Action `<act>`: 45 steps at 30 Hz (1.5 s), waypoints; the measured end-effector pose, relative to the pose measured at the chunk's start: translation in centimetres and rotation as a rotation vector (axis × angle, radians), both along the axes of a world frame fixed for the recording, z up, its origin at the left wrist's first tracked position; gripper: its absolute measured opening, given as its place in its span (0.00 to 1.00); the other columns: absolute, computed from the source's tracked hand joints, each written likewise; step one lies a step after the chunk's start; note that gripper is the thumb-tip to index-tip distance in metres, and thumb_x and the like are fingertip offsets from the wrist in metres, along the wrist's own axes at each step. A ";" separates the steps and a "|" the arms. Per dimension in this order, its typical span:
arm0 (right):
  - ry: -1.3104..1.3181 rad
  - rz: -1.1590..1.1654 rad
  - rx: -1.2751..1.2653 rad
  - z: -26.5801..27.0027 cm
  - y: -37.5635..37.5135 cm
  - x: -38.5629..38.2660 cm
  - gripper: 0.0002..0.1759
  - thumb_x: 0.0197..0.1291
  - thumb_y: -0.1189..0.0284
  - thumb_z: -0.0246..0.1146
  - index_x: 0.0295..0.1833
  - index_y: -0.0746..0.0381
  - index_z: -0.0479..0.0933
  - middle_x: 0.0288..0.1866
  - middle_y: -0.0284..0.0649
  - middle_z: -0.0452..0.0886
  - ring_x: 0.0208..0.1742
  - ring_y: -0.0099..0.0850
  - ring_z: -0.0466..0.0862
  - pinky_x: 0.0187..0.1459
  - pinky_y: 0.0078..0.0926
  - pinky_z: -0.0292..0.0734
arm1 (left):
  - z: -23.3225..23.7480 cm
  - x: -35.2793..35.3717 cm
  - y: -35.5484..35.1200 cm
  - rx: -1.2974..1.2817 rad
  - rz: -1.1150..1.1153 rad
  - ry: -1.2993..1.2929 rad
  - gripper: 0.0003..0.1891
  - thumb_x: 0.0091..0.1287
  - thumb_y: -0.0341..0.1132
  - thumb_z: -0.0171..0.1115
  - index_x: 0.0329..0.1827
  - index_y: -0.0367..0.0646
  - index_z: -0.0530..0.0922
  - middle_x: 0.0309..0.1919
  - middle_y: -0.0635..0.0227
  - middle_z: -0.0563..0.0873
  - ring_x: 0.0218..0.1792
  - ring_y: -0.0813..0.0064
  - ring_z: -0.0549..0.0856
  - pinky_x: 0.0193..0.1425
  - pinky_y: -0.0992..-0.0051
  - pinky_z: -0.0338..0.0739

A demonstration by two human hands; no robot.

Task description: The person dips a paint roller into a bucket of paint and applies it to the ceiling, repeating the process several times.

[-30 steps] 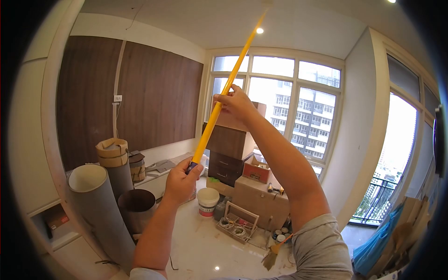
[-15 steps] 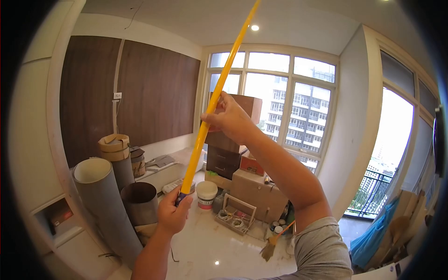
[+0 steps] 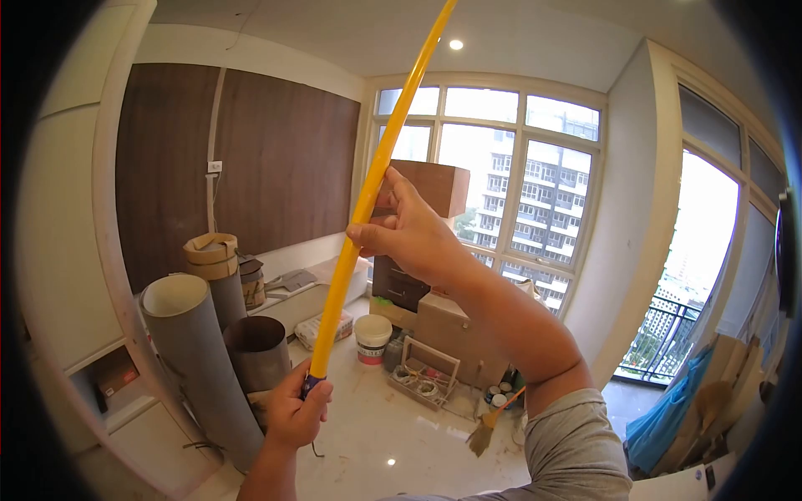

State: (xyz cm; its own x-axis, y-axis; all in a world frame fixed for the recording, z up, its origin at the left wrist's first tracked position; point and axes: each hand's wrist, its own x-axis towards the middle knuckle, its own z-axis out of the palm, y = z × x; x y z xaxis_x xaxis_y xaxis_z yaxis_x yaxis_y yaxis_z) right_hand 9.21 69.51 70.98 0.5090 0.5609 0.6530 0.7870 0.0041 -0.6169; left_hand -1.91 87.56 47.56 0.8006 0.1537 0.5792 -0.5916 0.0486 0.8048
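Note:
A long yellow pole (image 3: 341, 280) runs from low in the middle up past the top of the view, leaning to the right. At its dark blue lower end, my left hand (image 3: 296, 409) is closed around it. Higher up, my right hand (image 3: 401, 225) holds the pole with thumb and fingers, the arm stretched across from the right. The pole's far end is out of view near the ceiling.
Large grey rolls (image 3: 196, 359) stand at the left beside a dark tube (image 3: 257, 346). On the floor are a white bucket (image 3: 373, 338), a wooden tool tray (image 3: 422, 384) and a broom (image 3: 483, 430). Brown boxes (image 3: 451, 330) stand near the windows. Blue sheeting (image 3: 672, 409) hangs at right.
My left hand and the pole's lower end have moved down and slightly left. My right hand has shifted a little left and down, still on the pole.

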 end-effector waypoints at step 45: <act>0.679 -0.111 0.179 -36.6 -14.8 44.7 0.19 0.64 0.74 0.58 0.60 0.60 0.69 0.38 0.41 0.79 0.39 0.33 0.83 0.41 0.41 0.78 | -49.8 35.6 -10.9 0.261 -0.162 0.970 0.18 0.73 0.41 0.64 0.29 0.40 0.70 0.18 0.69 0.75 0.21 0.76 0.75 0.27 0.72 0.71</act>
